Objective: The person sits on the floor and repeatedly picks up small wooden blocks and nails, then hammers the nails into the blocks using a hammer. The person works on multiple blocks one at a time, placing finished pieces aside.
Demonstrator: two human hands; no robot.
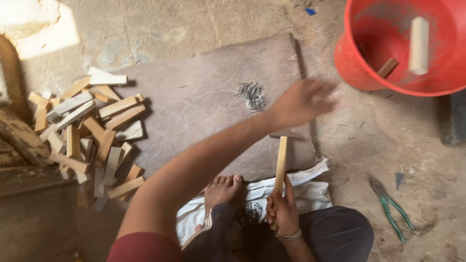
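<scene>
My left hand reaches across to the right, blurred, fingers apart and holding nothing, just short of a red bucket. A pale wooden block stands upright inside the bucket's mouth, beside a smaller stick; I cannot tell whether the block is in the air or resting. My right hand, with a bracelet at the wrist, grips the wooden handle of a hammer. The hammer's head sits just under my left wrist, above a brown board. A small heap of nails lies on the board near my left hand.
A pile of short wooden blocks lies at the board's left edge. My bare foot rests on a white sack near my lap. Green-handled pliers lie on the dirt floor at the right. A dark block sits below the bucket.
</scene>
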